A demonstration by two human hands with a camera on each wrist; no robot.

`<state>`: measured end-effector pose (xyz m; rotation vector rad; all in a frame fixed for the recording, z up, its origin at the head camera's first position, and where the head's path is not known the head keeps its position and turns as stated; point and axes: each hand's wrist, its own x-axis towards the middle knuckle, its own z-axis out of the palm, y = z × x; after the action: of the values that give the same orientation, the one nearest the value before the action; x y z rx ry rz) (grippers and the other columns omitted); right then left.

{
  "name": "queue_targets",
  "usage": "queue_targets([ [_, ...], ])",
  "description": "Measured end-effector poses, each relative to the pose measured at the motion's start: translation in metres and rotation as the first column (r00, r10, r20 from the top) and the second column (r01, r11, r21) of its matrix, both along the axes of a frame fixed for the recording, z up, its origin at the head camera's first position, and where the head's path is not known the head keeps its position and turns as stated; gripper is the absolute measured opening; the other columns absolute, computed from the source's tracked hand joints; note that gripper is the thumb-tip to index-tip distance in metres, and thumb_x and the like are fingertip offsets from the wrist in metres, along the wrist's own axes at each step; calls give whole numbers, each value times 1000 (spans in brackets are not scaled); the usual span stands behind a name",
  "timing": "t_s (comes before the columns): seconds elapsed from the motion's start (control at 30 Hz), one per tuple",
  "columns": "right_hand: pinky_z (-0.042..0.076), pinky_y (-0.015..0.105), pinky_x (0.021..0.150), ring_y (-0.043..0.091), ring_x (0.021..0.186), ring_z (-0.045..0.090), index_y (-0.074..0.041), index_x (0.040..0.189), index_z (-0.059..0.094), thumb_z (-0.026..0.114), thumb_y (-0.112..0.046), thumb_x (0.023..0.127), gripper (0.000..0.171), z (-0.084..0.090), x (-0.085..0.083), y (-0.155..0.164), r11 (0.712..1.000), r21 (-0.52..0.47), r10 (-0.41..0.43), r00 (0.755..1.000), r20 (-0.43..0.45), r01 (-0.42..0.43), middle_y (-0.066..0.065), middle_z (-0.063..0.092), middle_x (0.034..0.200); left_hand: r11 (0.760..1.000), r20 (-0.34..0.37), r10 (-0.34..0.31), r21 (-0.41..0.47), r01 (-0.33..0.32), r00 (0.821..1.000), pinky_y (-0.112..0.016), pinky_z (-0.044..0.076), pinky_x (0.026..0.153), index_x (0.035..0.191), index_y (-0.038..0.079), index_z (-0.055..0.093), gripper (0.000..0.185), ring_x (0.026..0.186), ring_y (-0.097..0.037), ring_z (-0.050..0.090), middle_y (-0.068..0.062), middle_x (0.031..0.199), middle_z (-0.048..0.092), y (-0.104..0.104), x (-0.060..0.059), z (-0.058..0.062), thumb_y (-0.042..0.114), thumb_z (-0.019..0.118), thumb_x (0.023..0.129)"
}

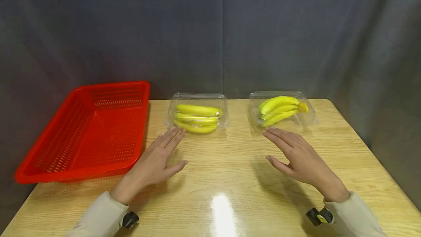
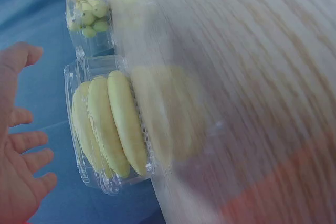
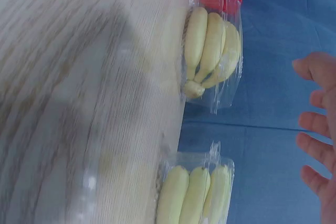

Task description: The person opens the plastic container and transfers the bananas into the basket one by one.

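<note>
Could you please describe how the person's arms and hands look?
The left hand and right hand are bare. Both sleeves are plain beige, and each has a small black wrist camera beside it, the right one showing a yellow patch.

Left sleeve and right sleeve: pale beige, plain cloth, each ending at the wrist. Left hand and right hand: bare. Fitted at the inner edge of each sleeve: left black device, compact; right black device, seemingly two rounded parts, bearing a small yellow patch.
</note>
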<state>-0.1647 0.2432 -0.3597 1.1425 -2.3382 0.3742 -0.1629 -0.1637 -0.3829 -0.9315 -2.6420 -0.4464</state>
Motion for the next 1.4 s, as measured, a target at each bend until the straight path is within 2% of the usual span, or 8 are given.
queue_targets([
  [0.1,41,55,93,33,119,52,-3,138,51,45,-43,100,56,0,-2,-6,1000,-25,11,999,-44,-12,13,54,134,999,-32,1,39,0,999,-54,27,108,148,-1,33,80,137,-38,31,-20,151,33,0,0,0,36,69,87],
  [0.3,45,52,90,32,113,56,-2,133,55,45,-41,100,52,0,-5,-13,999,-49,-6,998,-66,3,13,58,127,993,-100,25,115,-13,995,-53,32,106,146,-5,33,77,131,-40,39,-22,146,40,0,-3,-2,26,70,86],
  [0.53,48,48,85,31,104,60,0,127,59,48,-38,99,49,3,-10,-17,996,-88,-26,992,-124,15,13,61,120,982,-185,93,178,-59,978,-51,40,100,143,-5,39,70,121,-39,49,-23,137,48,4,-7,-2,19,70,85],
  [0.7,51,45,76,30,95,62,0,123,61,49,-35,98,45,2,-12,-21,992,-128,-17,984,-179,-6,11,63,115,977,-241,118,202,-70,963,-50,43,97,140,-6,42,67,116,-38,52,-24,131,52,6,-11,-3,13,71,83],
  [0.87,51,44,73,29,92,63,0,120,63,51,-33,97,42,0,-14,-26,986,-167,-12,974,-228,-27,11,64,114,973,-277,141,217,-81,950,-49,45,94,136,-8,46,65,112,-39,54,-25,125,54,9,-13,-5,9,73,80],
  [1.17,52,43,77,30,96,64,1,114,65,52,-29,96,38,2,-21,-35,977,-211,-12,970,-241,-40,13,66,111,969,-325,187,217,-120,927,-48,49,89,125,-10,53,50,104,-39,56,-25,119,56,13,-18,-3,5,70,80],
  [1.4,52,42,77,29,95,64,1,110,66,53,-24,94,33,5,-26,-45,974,-223,-8,968,-250,-49,11,66,108,968,-385,194,224,-113,902,-46,50,85,115,-12,57,38,97,-40,57,-26,112,57,13,-25,1,-2,66,79],
])
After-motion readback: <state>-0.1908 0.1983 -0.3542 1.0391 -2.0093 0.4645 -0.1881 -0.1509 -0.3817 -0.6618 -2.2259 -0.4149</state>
